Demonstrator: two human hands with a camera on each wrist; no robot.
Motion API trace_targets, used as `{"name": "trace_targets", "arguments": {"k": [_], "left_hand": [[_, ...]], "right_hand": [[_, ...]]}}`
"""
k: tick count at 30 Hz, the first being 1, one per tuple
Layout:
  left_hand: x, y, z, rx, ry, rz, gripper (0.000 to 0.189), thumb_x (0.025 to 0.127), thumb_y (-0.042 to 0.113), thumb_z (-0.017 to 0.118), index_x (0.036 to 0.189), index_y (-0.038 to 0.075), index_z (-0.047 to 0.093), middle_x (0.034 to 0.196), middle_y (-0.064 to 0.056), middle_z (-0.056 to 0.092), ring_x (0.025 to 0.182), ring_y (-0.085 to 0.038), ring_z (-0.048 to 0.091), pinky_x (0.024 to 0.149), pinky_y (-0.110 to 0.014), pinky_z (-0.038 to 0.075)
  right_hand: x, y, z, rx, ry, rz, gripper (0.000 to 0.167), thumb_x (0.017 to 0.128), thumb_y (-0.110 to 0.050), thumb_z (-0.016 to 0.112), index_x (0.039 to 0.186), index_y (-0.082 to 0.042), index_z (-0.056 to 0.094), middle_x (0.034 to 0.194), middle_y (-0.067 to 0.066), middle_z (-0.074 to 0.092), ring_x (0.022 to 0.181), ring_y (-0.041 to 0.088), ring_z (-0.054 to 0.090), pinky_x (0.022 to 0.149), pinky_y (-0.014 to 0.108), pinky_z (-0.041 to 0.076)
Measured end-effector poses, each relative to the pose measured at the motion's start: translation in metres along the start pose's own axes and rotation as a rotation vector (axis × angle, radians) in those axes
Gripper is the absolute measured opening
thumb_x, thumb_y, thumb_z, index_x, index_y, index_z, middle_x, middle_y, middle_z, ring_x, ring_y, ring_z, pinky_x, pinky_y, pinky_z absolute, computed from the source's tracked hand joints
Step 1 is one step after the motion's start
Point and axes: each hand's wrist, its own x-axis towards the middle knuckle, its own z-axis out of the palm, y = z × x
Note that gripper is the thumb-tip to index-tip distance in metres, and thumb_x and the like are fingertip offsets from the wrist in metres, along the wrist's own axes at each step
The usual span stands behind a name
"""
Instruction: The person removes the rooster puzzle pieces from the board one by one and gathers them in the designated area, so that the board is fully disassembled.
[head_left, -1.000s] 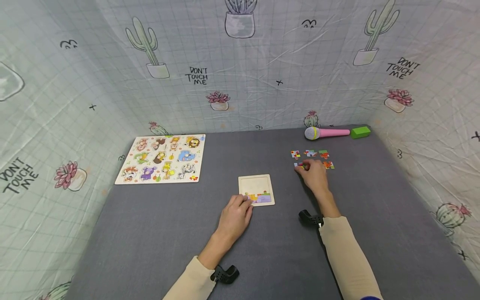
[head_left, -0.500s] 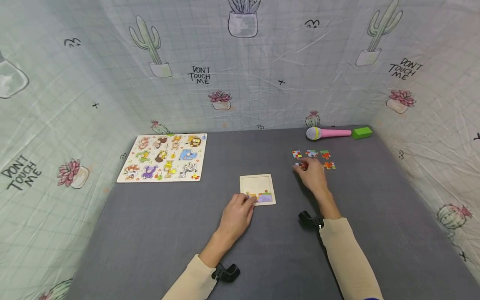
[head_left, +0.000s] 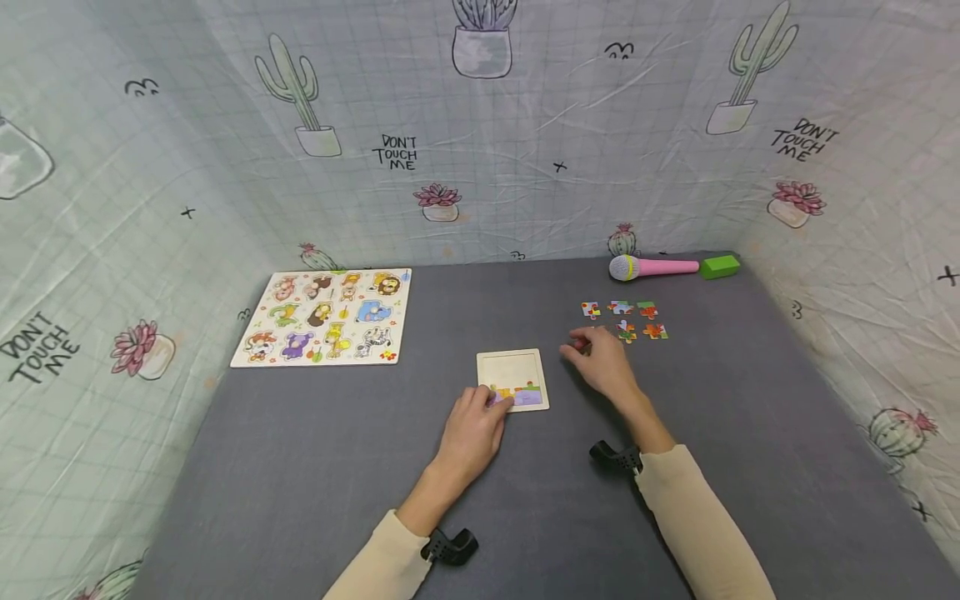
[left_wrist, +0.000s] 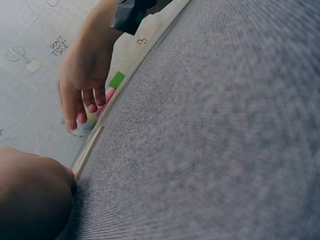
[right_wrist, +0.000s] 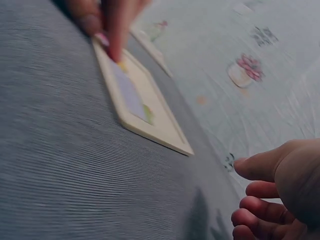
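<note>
My left hand holds a small wooden puzzle tray at its near left corner, fingertips over the joined puzzle pieces along its near side. In the right wrist view the left fingers reach over the tray rim, a bit of pink beside them. My right hand is right of the tray, just in front of the loose puzzle pieces. The thumb stands apart from the loosely bent fingers in the right wrist view, and nothing shows between them.
A large animal picture board lies at the back left. A pink toy microphone and a green block are at the back right. Patterned cloth stands around the grey table.
The right hand has moved left and nearer from the loose pieces, baring a piece that it covered. My left index finger has slid slightly right over the tray's near pieces.
</note>
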Motion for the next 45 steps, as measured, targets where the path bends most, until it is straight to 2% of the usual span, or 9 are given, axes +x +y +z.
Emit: {"name": "trace_targets", "arguments": {"k": [8,21,26,33,45], "left_hand": [[-0.001,-0.001,0.002,-0.001,0.014,0.004,0.02,0.092,0.013,0.07,0.11,0.017,0.077,0.103,-0.009,0.061,0.089,-0.024,0.055,0.077,-0.038,0.049],[0.0,-0.001,0.003,0.014,0.003,0.005,0.019,0.093,0.014,0.07,0.11,0.017,0.077,0.103,-0.008,0.061,0.091,-0.023,0.056,0.078,-0.037,0.05],[0.0,0.0,0.001,0.012,0.008,0.01,0.019,0.092,0.014,0.07,0.11,0.016,0.077,0.103,-0.009,0.062,0.09,-0.023,0.056,0.078,-0.038,0.05],[0.0,-0.001,0.001,0.009,0.015,0.012,0.02,0.091,0.014,0.071,0.11,0.016,0.077,0.103,-0.009,0.062,0.09,-0.024,0.056,0.078,-0.039,0.051],[0.0,0.0,0.002,-0.009,0.013,-0.004,0.018,0.093,0.018,0.071,0.11,0.015,0.077,0.101,-0.008,0.062,0.087,-0.022,0.055,0.074,-0.038,0.049]], "right_hand": [[-0.015,-0.014,0.016,-0.049,-0.088,-0.052,0.036,0.092,-0.027,0.073,0.118,-0.002,0.07,0.096,0.01,0.063,0.079,0.019,0.056,0.071,0.033,0.046],[-0.023,-0.022,0.024,-0.057,-0.204,-0.213,0.03,0.089,-0.026,0.076,0.112,-0.006,0.075,0.091,0.006,0.062,0.078,0.014,0.053,0.07,0.029,0.046],[-0.024,-0.023,0.025,-0.081,-0.241,-0.208,0.026,0.09,-0.026,0.075,0.11,-0.008,0.076,0.094,0.005,0.062,0.081,0.015,0.054,0.072,0.031,0.045],[-0.025,-0.023,0.026,-0.059,-0.271,-0.222,0.021,0.091,-0.023,0.074,0.107,-0.011,0.078,0.098,0.005,0.062,0.081,0.014,0.054,0.071,0.03,0.045],[-0.026,-0.023,0.03,-0.06,-0.273,-0.211,0.014,0.092,-0.021,0.072,0.102,-0.011,0.074,0.092,0.003,0.058,0.079,0.014,0.052,0.072,0.03,0.044]]}}
